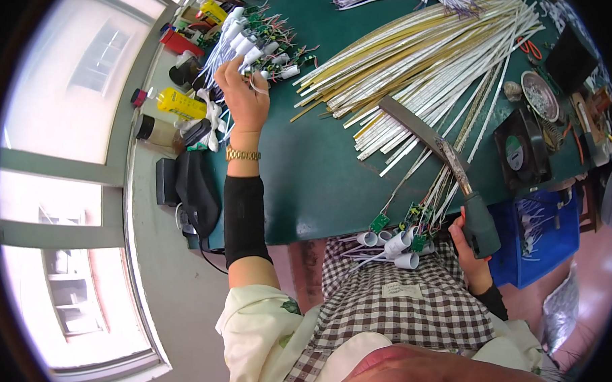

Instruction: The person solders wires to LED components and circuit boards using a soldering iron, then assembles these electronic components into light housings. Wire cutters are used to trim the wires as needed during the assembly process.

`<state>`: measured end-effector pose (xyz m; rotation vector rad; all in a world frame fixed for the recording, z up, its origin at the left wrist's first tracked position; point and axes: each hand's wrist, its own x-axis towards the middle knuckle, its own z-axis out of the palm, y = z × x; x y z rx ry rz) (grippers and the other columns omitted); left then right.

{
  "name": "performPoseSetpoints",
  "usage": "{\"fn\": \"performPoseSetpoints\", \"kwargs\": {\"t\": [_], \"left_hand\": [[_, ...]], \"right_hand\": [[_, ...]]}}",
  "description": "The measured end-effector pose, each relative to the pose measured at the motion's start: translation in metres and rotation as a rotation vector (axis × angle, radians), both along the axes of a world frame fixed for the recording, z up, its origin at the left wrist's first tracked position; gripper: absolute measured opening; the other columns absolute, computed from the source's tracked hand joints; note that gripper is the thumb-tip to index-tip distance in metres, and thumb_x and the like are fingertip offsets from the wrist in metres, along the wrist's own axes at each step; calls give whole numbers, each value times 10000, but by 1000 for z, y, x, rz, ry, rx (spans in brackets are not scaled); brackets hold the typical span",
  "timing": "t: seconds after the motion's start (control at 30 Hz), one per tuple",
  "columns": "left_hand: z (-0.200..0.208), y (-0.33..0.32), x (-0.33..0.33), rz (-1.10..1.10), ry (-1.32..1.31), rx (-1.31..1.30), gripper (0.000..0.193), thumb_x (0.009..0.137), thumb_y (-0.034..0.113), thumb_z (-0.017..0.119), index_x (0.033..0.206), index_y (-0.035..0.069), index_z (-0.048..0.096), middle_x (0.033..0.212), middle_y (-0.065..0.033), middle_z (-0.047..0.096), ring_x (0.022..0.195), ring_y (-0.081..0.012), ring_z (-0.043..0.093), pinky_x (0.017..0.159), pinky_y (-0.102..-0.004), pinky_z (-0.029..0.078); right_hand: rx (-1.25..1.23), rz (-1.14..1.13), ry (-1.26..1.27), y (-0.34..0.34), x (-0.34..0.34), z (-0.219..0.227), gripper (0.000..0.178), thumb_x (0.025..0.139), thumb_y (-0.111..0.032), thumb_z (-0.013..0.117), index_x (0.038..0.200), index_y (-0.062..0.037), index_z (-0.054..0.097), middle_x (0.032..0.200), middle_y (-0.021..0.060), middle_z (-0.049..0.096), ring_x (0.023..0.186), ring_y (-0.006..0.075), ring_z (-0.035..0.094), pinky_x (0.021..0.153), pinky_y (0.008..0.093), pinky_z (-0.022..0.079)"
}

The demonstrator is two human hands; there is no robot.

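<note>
My left hand (244, 99) reaches over the far left of the table, fingers curled beside a bundle of white cylindrical sleeves (246, 48) with green circuit boards and wires. A thin white strip crosses its fingers; what they hold, if anything, I cannot make out. At the right front edge, my right hand (471, 256) closes on the dark green grip of a hammer (481, 222), which partly covers the palm. The hammer's long dark head lies over the near ends of white and yellow strips (410, 73). More white sleeves (395, 245) with boards rest at my lap.
Yellow-labelled bottles (180, 103), a jar (157, 131) and a black pouch (197, 195) line the left side by the window. At right are a metal dish (540, 95), a black fan-like unit (520, 150) and red-handled scissors (530, 48). A blue bin (540, 250) stands below the table edge.
</note>
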<state>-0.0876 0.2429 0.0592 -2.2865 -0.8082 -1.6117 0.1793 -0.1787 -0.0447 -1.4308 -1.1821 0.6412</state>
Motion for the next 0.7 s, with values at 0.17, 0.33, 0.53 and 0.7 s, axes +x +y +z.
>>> {"fn": "performPoseSetpoints", "kwargs": {"t": [0.17, 0.33, 0.53, 0.7], "left_hand": [[60, -97, 8, -208, 76, -977, 337, 808, 15, 561, 1145, 28, 586, 925, -91, 582, 638, -114, 549, 587, -268, 437], [39, -162, 20, -619, 184, -1517, 284, 772, -31, 503, 1042, 16, 578, 870, -32, 542, 630, -101, 463, 584, -263, 389], [-14, -197, 55, -916, 421, -1458, 94, 836, 65, 567, 893, 24, 503, 780, -18, 456, 710, -120, 407, 630, -276, 370], [-32, -222, 79, -1063, 480, -1453, 115, 875, 111, 552, 929, 12, 526, 794, -86, 532, 704, -177, 488, 649, -314, 420]], "right_hand": [[-18, -139, 327, 2, -15, 2, 333, 866, 31, 640, 1182, 1, 541, 889, 42, 590, 798, 144, 589, 782, 270, 468], [30, 13, 799, 23, -16, 25, 500, 849, -15, 652, 1305, -5, 446, 862, 67, 573, 758, 176, 613, 706, 305, 498], [10, 175, 703, 49, -28, 43, 554, 836, 23, 671, 1338, -7, 438, 904, 65, 596, 784, 133, 599, 673, 261, 482], [25, 171, 622, 53, -36, 54, 498, 814, 48, 701, 1269, -18, 509, 1024, 62, 634, 950, 126, 607, 833, 279, 506]]}}
